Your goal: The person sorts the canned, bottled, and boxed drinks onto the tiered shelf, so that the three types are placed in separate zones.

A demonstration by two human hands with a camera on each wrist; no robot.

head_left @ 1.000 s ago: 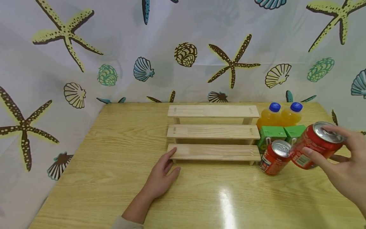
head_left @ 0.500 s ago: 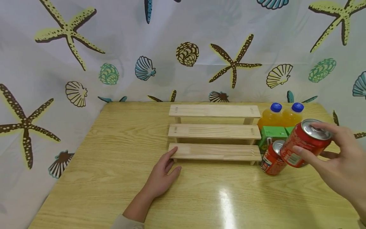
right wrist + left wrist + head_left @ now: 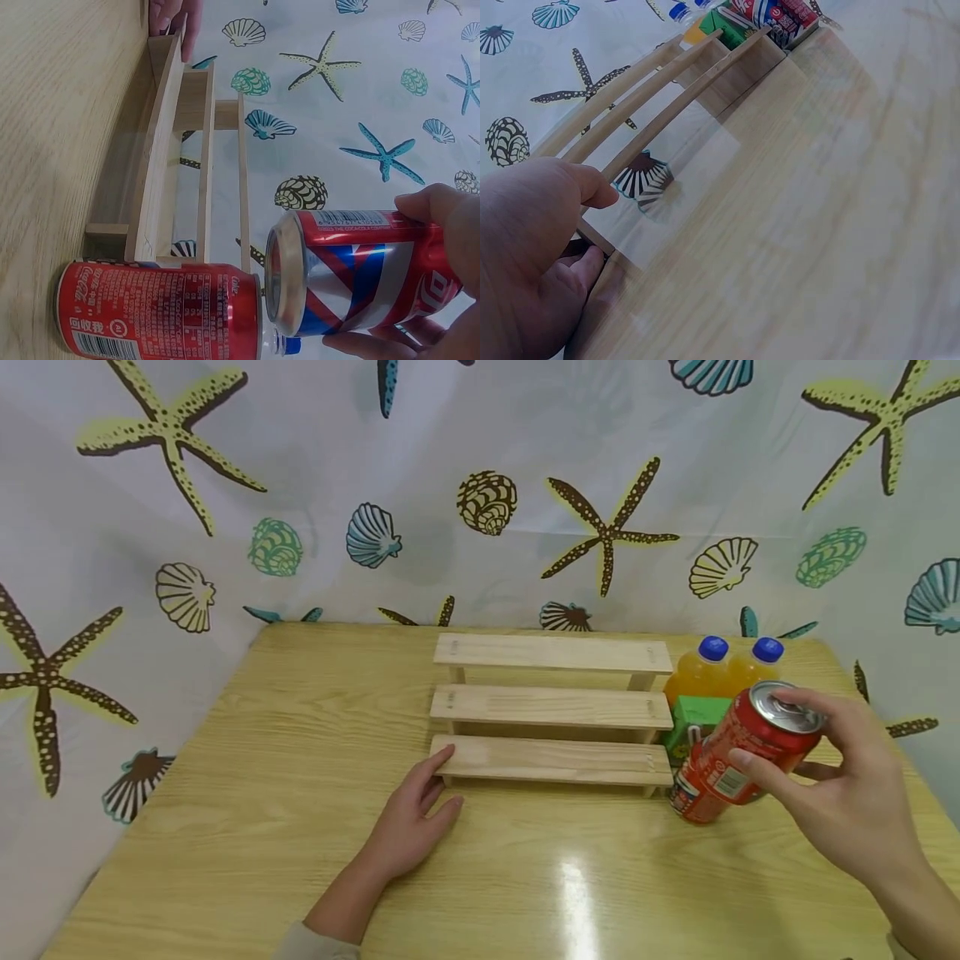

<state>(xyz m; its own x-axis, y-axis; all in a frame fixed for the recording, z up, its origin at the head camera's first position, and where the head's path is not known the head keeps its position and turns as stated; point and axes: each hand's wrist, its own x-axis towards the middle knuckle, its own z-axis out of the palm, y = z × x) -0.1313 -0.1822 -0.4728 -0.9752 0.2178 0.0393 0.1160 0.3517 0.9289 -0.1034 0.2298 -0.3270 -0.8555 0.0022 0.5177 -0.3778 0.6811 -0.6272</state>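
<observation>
My right hand [image 3: 855,777] grips a red Coca-Cola can [image 3: 776,735], fingers at its silver top and thumb on its side. The can is tilted and held above the table. In the right wrist view its bottom is close to the top of a second Coca-Cola can [image 3: 161,307], which stands on the table by the rack's right end; whether they touch I cannot tell. My left hand [image 3: 412,822] holds the left end of the lowest step of a three-step wooden rack [image 3: 551,760]. The left wrist view shows its fingers [image 3: 592,187] around that end.
Two orange drink bottles [image 3: 701,677] with blue caps stand behind a green carton [image 3: 693,714], right of the rack. A second green carton is hidden by the held can. A cloth [image 3: 420,435] with shells and starfish hangs behind the wooden table [image 3: 487,877].
My right hand has carried the tilted can leftward, so it now covers much of the standing can and the second green carton. The left hand stays at the rack's end.
</observation>
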